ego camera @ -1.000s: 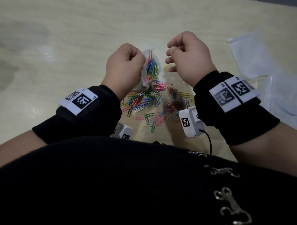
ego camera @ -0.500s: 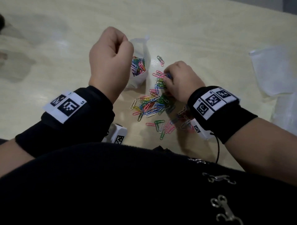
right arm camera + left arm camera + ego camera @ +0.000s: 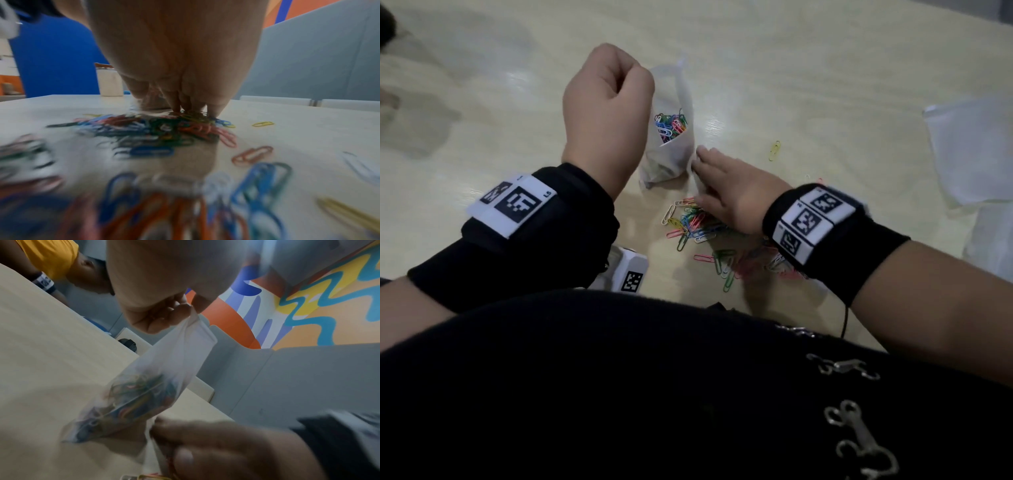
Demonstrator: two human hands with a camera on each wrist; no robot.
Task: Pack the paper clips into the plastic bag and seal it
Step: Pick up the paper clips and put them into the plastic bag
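Observation:
A clear plastic bag (image 3: 677, 161) stands open on the pale table, with coloured paper clips (image 3: 670, 124) in it. My left hand (image 3: 606, 109) holds it up, and in the left wrist view this left hand (image 3: 189, 311) pinches the top corner of the bag (image 3: 164, 369). A loose pile of paper clips (image 3: 693, 222) lies in front of the bag. My right hand (image 3: 700, 161) is low on the table beside the bag's lower right edge. In the right wrist view the right hand (image 3: 193, 110) has its fingertips bunched on a clump of clips (image 3: 164, 129).
One yellow clip (image 3: 775, 149) lies alone to the right of the bag. Spare clear bags (image 3: 969, 147) lie at the table's right side. A white jar (image 3: 110, 84) stands far back. A person in yellow (image 3: 49, 257) sits across the table.
My right hand came down from above the bag onto the clip pile, then slid up close to the bag's base. The left hand kept hold of the bag.

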